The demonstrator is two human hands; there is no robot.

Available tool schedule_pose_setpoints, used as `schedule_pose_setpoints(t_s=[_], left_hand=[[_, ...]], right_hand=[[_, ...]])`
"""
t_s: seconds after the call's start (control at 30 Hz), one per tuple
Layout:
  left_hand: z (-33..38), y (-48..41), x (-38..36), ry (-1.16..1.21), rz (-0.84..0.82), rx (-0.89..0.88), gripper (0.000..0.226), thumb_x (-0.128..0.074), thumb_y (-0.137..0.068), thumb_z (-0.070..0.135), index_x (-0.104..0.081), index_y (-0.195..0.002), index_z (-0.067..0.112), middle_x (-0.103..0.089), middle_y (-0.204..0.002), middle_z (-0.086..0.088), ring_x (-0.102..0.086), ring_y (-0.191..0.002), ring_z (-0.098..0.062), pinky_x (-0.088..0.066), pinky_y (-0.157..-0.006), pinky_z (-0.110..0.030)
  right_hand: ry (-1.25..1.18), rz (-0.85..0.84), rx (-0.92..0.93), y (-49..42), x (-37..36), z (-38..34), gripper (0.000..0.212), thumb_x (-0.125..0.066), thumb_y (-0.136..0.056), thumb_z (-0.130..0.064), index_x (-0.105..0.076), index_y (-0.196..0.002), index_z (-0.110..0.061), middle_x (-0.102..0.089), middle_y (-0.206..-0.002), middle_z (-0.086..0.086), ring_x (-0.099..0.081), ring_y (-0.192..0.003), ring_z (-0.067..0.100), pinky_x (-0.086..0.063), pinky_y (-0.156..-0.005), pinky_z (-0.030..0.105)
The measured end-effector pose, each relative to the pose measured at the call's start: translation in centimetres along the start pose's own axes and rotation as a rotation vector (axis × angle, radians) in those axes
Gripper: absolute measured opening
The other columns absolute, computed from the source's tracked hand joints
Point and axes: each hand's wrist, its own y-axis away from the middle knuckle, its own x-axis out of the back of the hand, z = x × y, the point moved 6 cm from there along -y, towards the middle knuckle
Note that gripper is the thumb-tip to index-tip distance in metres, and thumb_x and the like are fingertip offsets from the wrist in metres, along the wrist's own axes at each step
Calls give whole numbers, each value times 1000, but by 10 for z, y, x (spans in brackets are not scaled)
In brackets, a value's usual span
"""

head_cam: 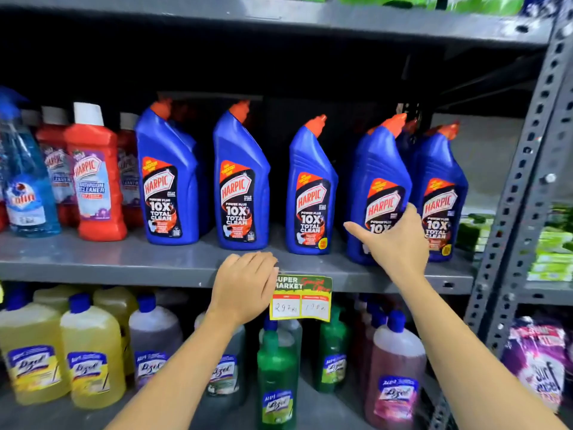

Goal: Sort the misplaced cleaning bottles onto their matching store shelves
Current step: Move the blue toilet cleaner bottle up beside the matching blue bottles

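Note:
Several blue Harpic toilet-cleaner bottles with orange caps stand along the grey middle shelf (93, 262). My right hand (393, 240) grips the lower front of the fourth blue Harpic bottle (379, 169), which stands near the shelf's front edge, close beside another blue bottle (440, 187). My left hand (245, 283) rests flat on the shelf's front lip, fingers together, holding nothing. Red Harpic bathroom-cleaner bottles (96, 175) and a light-blue Colin spray bottle (26, 187) stand at the left of the same shelf.
On the shelf below stand Lizol bottles: yellow (90, 349) at left, green (276, 373) in the middle, pink (397, 367) at right. A price tag (300, 297) hangs from the shelf lip. A perforated grey upright (527, 169) borders the right, with green packs and a purple pouch beyond.

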Motion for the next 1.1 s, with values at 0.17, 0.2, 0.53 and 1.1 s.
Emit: schedule_pose_setpoints(t_s=[0.17,0.2,0.53,1.1], left_hand=[[0,1,-1,0,25,6,32,-44,-93,22,-73,-94,7,-75,-94,-5,-70,-83,-24,-49,-60,-38],[0,1,0,4,25,6,32,-44,-94,22,-73,-94,7,-75,-94,-5,-71,-83,-24,-50,-60,-38],[1,2,2,12,33,12,32,-45,-94,23,-73,-94,7,-76,-95,-6,-71,-85,-23,-50,-62,-37],[2,1,4,14,35,17,31,-46,-94,22,-73,-94,7,-76,-95,-6,-71,-87,-22,-49,-63,-36]], right_hand=[[113,-16,16,8,-5,-1,122,-72,-55,-80,-30,-145,-10,-51,-141,12,-57,-117,45,-47,-87,52],[113,-24,12,8,-5,-1,122,-73,-55,-80,-29,-146,-11,-50,-141,13,-56,-117,46,-47,-87,53],[97,-149,-1,6,-20,5,137,-90,-57,-53,-4,-155,-13,-43,-146,17,-53,-124,44,-47,-92,52],[-9,-201,-9,-8,-29,11,126,-94,-57,-39,-14,-151,-12,-46,-142,14,-51,-127,36,-43,-101,50]])
